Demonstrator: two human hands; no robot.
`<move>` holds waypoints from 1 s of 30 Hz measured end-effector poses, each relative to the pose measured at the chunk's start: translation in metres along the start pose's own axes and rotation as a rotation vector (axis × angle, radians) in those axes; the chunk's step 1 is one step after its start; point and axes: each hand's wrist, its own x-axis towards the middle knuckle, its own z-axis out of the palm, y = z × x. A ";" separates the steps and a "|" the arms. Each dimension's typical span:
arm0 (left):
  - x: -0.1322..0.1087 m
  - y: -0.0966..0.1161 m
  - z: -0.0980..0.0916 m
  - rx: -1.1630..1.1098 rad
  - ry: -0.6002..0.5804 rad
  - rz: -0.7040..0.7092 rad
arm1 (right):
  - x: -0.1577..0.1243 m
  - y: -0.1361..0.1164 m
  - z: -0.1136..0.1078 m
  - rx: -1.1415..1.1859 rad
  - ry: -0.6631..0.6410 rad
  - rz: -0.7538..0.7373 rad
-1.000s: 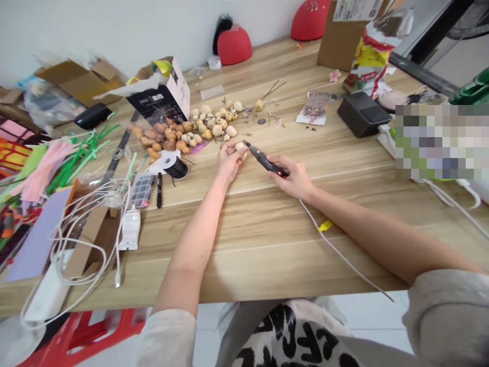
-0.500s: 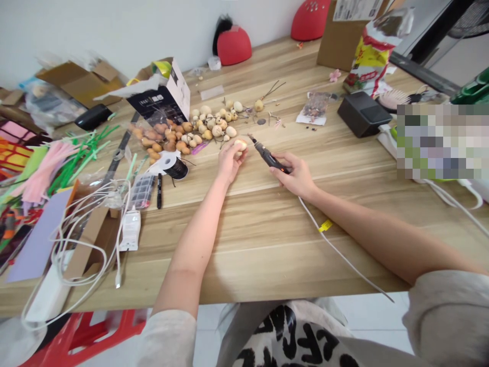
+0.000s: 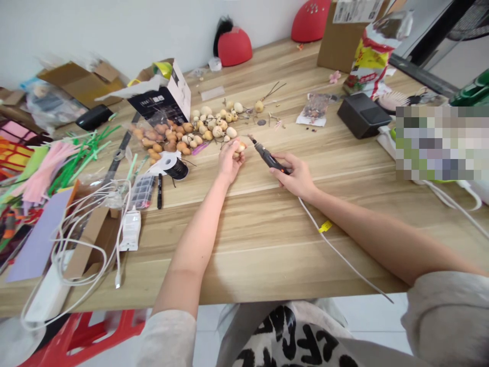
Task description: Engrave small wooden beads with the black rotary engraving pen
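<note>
My left hand [image 3: 231, 162] is closed round a small gourd [image 3: 240, 147], whose lit side faces right and shows a reddish-orange patch. Fingers hide the rest of it. In my right hand [image 3: 293, 175] is a black rotary engraving tool [image 3: 266, 156], gripped like a pen, with a small red light on its body. Its thin tip points up and left, a short way right of the gourd; whether they touch I cannot tell. A white cable [image 3: 336, 244] with a yellow tag runs from the tool down across the table.
Behind my left hand lie several pale gourds [image 3: 217, 122] and a bag of brown ones [image 3: 168, 133]. A spool of black cord [image 3: 176, 167] and a black marker [image 3: 159, 191] are to the left, near coiled white cables [image 3: 91, 244]. A black box [image 3: 362, 116] stands at right.
The gourd has turned slightly in my left hand; its bright pale face now shows a reddish-orange patch. My right hand and the tool have hardly moved.
</note>
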 end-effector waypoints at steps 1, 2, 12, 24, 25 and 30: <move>0.000 0.000 0.000 0.000 -0.003 0.006 | 0.000 0.001 0.000 0.006 -0.003 0.001; 0.001 -0.001 0.000 -0.004 -0.004 0.008 | 0.000 0.001 0.000 0.011 -0.005 0.002; 0.006 -0.001 -0.003 -0.092 0.008 -0.043 | -0.003 -0.006 0.000 0.073 -0.010 0.059; 0.000 0.000 -0.001 -0.112 0.016 -0.070 | -0.004 -0.006 0.000 0.116 -0.039 0.110; 0.000 0.000 -0.002 -0.118 0.020 -0.071 | -0.004 -0.006 0.000 0.116 -0.037 0.114; 0.001 0.000 -0.003 -0.127 0.003 -0.078 | -0.003 -0.006 -0.001 0.137 -0.037 0.141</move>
